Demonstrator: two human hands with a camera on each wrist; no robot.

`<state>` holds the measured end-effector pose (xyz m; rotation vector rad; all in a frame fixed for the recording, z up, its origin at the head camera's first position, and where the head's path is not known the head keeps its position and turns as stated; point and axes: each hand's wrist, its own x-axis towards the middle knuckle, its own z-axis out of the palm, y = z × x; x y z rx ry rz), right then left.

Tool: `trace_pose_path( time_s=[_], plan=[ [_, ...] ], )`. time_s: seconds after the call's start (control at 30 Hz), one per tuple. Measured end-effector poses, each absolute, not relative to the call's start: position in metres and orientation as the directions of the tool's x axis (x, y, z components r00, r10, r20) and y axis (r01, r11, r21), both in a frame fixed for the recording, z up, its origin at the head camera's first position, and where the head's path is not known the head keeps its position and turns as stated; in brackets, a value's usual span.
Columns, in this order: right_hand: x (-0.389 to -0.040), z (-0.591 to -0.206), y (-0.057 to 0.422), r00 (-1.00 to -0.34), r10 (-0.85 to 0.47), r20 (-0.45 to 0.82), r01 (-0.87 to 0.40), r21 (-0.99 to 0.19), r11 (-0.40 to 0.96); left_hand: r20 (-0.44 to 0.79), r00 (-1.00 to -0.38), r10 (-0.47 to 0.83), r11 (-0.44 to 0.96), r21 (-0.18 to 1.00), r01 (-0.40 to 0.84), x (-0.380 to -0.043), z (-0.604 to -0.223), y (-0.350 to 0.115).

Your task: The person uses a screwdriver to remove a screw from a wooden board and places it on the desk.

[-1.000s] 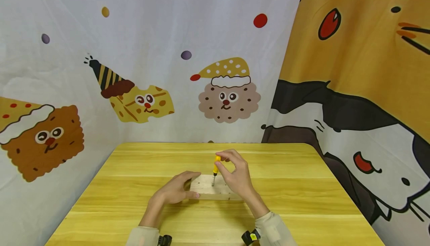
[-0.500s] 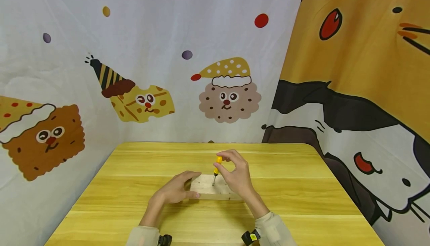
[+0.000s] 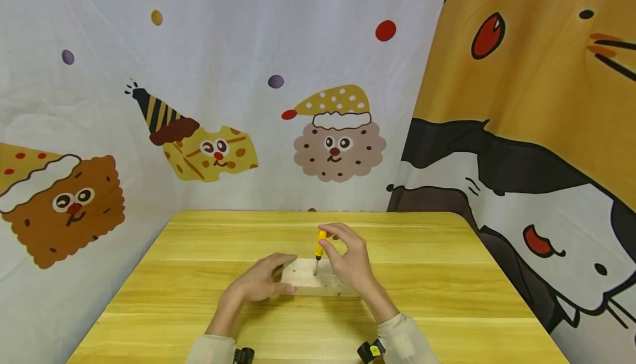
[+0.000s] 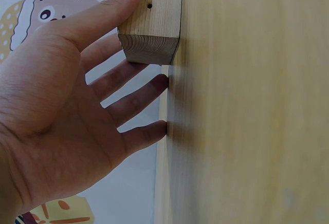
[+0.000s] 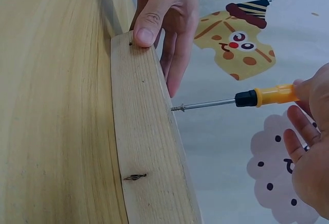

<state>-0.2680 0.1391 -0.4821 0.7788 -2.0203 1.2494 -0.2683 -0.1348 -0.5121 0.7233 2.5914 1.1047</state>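
Forearms point(image 3: 224, 315) slant inward over the desk point(image 3: 437, 275), midway between its side edges. Left hand point(image 3: 259, 281) grips the wood block's point(image 3: 304, 277) left end, outer fingers spread; wood block lies short of far edge. I note right hand point(image 3: 351, 259) arched above, pinching yellow screwdriver point(image 5: 275, 95), tip on screw point(image 5: 178, 108).

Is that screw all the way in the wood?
No: the screw stands proud of the wooden block, its head and some thread showing.

Screwdriver point(image 5: 247, 98) yellow and black, shank point(image 5: 211, 104) silvery; screw point(image 5: 178, 108) silvery. Block point(image 5: 146, 126) pale, grained, dark-marked. Bench point(image 3: 223, 237) yellow, wood-grained. Sleeves point(image 3: 404, 339) beige. Cloth point(image 3: 223, 49) white, cartoon-printed.
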Motion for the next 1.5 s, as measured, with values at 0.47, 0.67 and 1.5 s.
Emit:
trace_pose_path(
  time_s=[0.47, 0.67, 1.5],
  plan=[
    [-0.2680, -0.4823, 0.1382, -0.607, -0.123, 0.785, -0.759, -0.526, 0.384, -0.018, -0.845, 0.534, 0.592, 0.722, 0.358, -0.2673, -0.5113, -0.1354],
    [-0.2689, -0.4829, 0.1377, -0.603, -0.113, 0.790, -0.753, -0.515, 0.410, -0.013, -0.845, 0.534, 0.595, 0.716, 0.365, -0.2671, -0.5107, -0.1358],
    [-0.2669, -0.4816, 0.1377, -0.642, -0.136, 0.755, -0.736, -0.557, 0.384, -0.010, -0.851, 0.525, 0.597, 0.717, 0.359, -0.2685, -0.5131, -0.1349]
  ],
)
